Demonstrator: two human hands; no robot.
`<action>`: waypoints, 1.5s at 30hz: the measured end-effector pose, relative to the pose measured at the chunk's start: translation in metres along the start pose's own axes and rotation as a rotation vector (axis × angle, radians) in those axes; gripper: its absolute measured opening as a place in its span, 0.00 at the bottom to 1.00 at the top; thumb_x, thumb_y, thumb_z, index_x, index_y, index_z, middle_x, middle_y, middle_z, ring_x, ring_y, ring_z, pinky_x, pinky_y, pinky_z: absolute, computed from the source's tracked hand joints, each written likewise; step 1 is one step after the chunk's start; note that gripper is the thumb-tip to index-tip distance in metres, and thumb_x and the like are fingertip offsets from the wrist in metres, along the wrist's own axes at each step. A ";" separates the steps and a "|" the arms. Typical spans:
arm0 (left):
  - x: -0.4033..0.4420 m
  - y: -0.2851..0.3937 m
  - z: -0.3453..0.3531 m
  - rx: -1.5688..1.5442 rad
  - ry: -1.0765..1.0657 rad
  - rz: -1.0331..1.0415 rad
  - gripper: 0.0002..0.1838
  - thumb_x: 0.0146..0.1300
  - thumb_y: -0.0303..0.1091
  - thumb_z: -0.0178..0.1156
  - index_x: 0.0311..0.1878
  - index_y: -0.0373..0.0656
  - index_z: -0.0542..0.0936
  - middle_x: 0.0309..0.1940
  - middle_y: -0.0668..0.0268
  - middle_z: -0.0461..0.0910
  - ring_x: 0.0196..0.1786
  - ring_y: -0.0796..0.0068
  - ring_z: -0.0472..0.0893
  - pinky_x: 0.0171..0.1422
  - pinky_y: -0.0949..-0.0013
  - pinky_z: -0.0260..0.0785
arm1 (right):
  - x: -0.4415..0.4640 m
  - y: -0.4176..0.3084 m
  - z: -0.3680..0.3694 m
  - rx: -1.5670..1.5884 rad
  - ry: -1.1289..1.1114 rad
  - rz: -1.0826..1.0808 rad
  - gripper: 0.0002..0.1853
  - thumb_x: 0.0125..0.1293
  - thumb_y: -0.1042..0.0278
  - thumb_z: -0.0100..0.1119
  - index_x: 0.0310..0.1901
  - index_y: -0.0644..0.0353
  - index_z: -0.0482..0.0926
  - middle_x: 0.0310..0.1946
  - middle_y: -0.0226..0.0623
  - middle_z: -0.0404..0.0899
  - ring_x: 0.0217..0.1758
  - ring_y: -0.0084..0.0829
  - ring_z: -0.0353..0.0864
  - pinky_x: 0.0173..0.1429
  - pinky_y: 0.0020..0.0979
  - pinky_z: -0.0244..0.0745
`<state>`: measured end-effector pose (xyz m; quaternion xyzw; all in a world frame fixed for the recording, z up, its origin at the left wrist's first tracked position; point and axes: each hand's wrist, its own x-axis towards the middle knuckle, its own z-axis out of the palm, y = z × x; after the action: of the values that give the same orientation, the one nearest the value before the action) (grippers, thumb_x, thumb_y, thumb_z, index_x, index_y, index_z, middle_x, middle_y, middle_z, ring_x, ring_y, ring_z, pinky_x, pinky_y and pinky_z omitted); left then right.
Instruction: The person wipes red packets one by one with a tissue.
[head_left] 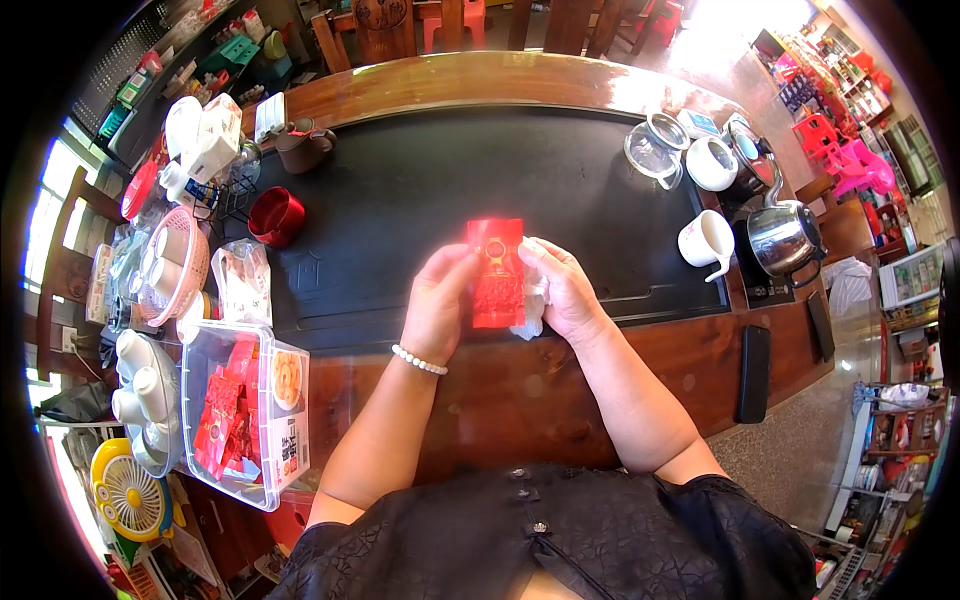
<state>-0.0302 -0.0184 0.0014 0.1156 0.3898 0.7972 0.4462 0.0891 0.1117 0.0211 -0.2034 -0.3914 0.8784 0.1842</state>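
Observation:
An upright red foil packet (497,285) is held over the near edge of the black tea tray (420,180). My left hand (440,290), with a white bead bracelet at the wrist, is closed on the packet's left side, thumb in front. Along its right edge my right hand (568,288) pinches the same packet. A crumpled whitish piece (533,308), tissue or thin plastic, hangs under the right fingers; which I cannot tell. Similar red packets (222,415) lie in a clear plastic box (288,440) to my left.
At right stand a glass teapot (655,150), a white mug (706,240) and a steel kettle (785,240). A black phone-like slab (753,375) lies on the wooden edge. Leftward are a red cup (276,217), a brown teapot (303,147) and a pink basket (180,265).

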 end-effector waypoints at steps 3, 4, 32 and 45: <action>0.001 -0.001 -0.001 0.008 -0.006 0.008 0.06 0.72 0.29 0.62 0.49 0.43 0.83 0.43 0.71 0.85 0.43 0.84 0.79 0.50 0.76 0.72 | 0.002 0.001 -0.003 0.001 -0.011 -0.005 0.11 0.75 0.64 0.58 0.51 0.61 0.83 0.43 0.30 0.86 0.42 0.19 0.82 0.47 0.24 0.76; 0.001 -0.001 -0.001 0.017 -0.001 0.004 0.07 0.72 0.29 0.62 0.50 0.43 0.83 0.43 0.71 0.85 0.44 0.84 0.79 0.51 0.76 0.72 | 0.003 0.002 -0.005 0.000 -0.014 -0.007 0.11 0.75 0.64 0.58 0.51 0.61 0.83 0.43 0.30 0.86 0.42 0.19 0.82 0.47 0.23 0.76; -0.009 0.006 0.016 0.295 -0.221 -0.034 0.25 0.67 0.22 0.65 0.66 0.35 0.72 0.54 0.61 0.82 0.56 0.73 0.81 0.63 0.66 0.76 | 0.004 0.001 -0.006 0.107 0.040 -0.111 0.07 0.75 0.67 0.57 0.46 0.57 0.84 0.42 0.30 0.86 0.43 0.21 0.84 0.50 0.27 0.79; -0.008 0.007 0.013 0.317 -0.210 -0.060 0.25 0.65 0.21 0.64 0.66 0.34 0.73 0.57 0.61 0.81 0.58 0.72 0.81 0.63 0.65 0.76 | 0.004 0.002 -0.009 0.100 0.015 -0.108 0.08 0.75 0.67 0.59 0.48 0.59 0.84 0.42 0.31 0.87 0.43 0.23 0.85 0.50 0.28 0.80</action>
<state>-0.0229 -0.0202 0.0171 0.2554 0.4651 0.6956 0.4844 0.0900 0.1178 0.0130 -0.1791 -0.3559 0.8842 0.2439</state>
